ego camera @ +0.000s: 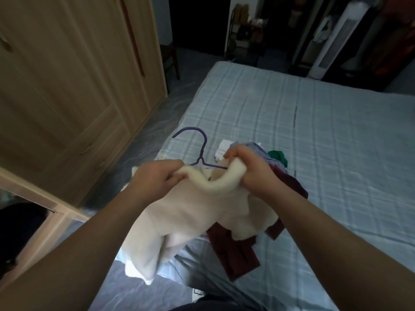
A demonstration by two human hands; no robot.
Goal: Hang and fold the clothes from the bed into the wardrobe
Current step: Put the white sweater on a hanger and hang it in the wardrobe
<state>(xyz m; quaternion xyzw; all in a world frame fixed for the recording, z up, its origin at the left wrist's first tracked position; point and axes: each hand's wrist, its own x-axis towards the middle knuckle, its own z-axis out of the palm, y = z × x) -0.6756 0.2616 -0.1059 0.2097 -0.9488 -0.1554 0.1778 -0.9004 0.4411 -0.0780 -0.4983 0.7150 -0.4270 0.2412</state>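
A cream garment [184, 218] hangs from both my hands over the near edge of the bed [325, 135]. My left hand [155, 178] grips its neckline on the left, and my right hand [249, 169] is bunched on the neckline at the right. A purple hanger [199, 142] pokes out of the collar between my hands, hook up, its shoulders mostly hidden inside the cloth. Behind the garment lies a pile of clothes: a dark red piece [233, 250], a lilac one [258, 147], a green one [279, 157] and a white one [222, 149].
The light wooden wardrobe [74, 81] stands along the left, its far doors shut, and one door [45, 212] stands open at lower left. A narrow floor strip [143, 135] separates it from the bed. A white tower fan [336, 37] stands beyond the bed's far side.
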